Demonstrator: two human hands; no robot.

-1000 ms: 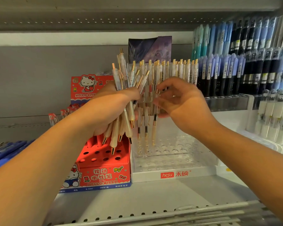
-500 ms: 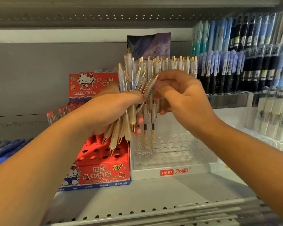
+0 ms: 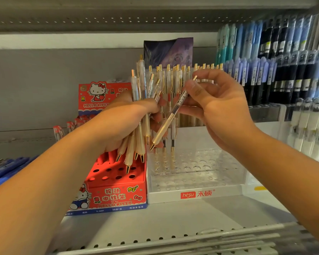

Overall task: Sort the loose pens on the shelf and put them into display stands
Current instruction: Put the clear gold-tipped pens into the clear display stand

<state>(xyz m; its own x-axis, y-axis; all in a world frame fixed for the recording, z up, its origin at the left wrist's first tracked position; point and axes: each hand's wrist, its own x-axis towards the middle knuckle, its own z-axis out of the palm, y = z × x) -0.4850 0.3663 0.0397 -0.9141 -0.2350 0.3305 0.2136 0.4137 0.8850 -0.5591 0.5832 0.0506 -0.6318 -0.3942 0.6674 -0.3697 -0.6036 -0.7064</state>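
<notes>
The left hand [image 3: 125, 122] clasps a bundle of cream pens [image 3: 131, 150], tips down, as ready stock above the red stand [image 3: 116, 197]. The right hand [image 3: 223, 111] pinches one pen [image 3: 172, 115], angled toward holes in the clear stand [image 3: 219, 181], apparently for slotting.

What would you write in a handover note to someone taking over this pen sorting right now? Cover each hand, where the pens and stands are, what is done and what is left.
Left hand grips a bundle of cream pens, tips down, above the red stand.
Right hand pinches a single pen, tilted, tip down, over the clear stand.
Done: a few standing pens sit in holes at the clear stand's left.
Left: seat the single pen, then the bundle. Most front holes are free.
</notes>
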